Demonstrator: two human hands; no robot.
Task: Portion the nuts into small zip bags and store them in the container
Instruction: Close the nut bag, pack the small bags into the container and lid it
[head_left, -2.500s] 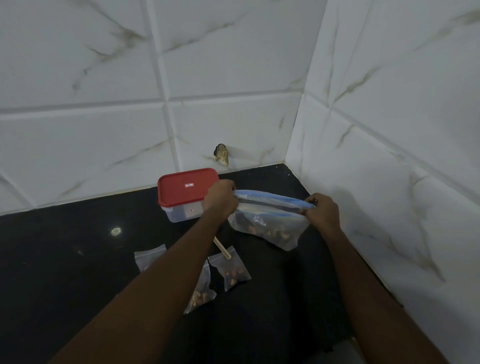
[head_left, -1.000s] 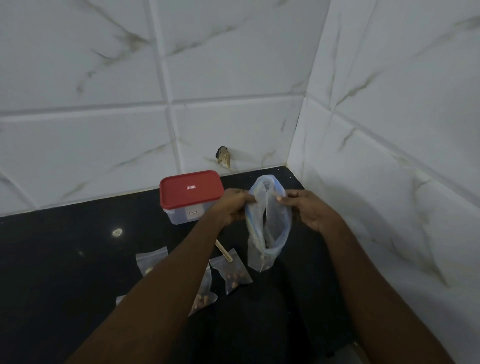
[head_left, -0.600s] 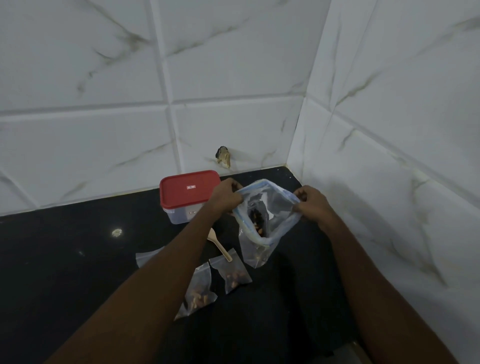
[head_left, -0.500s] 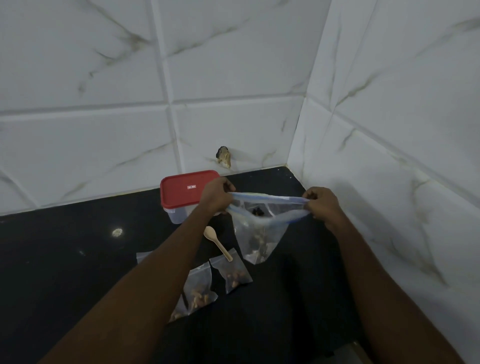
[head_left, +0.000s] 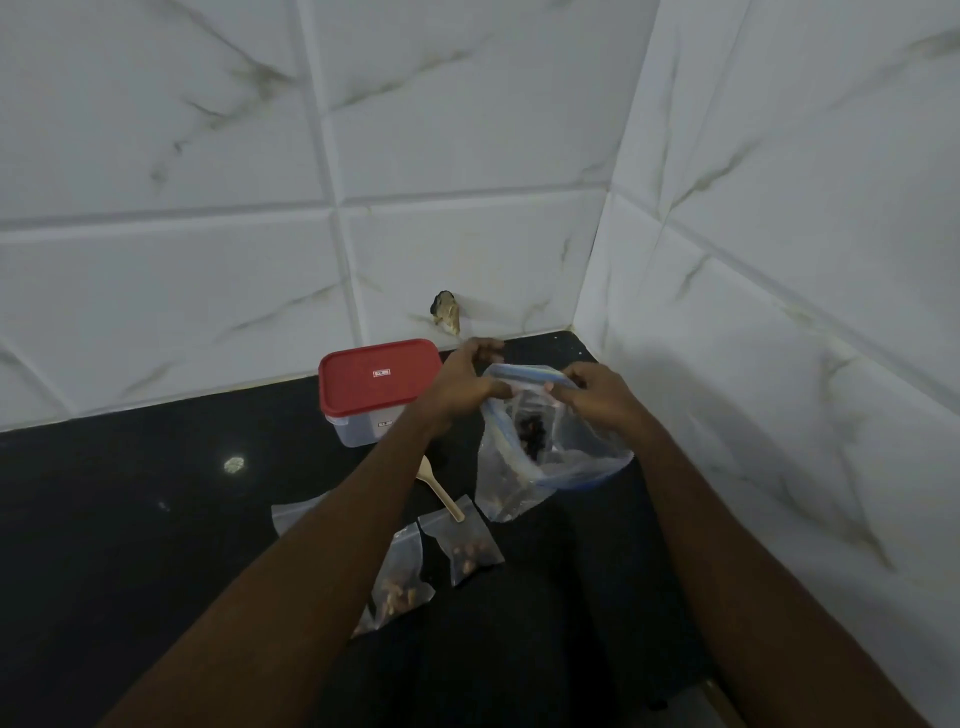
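Observation:
A large clear zip bag with a blue seal hangs above the black counter, dark nuts showing inside through its mouth. My left hand pinches the left side of its rim, and my right hand pinches the right side. Left of the bag stands a clear container with a red lid, closed. Small zip bags with nuts lie in front: one under the big bag, another beside my left forearm. A third small bag lies flat further left, partly hidden by that arm.
A small wooden spoon lies on the black counter between the container and the small bags. White marble-tiled walls close in at the back and right, meeting in a corner. A dark chip marks the back wall.
My hands have come closer together on the big bag's rim, so its stretched-flat mouth now bulges open. The bag has shifted slightly right. The small bags and container have stayed put.

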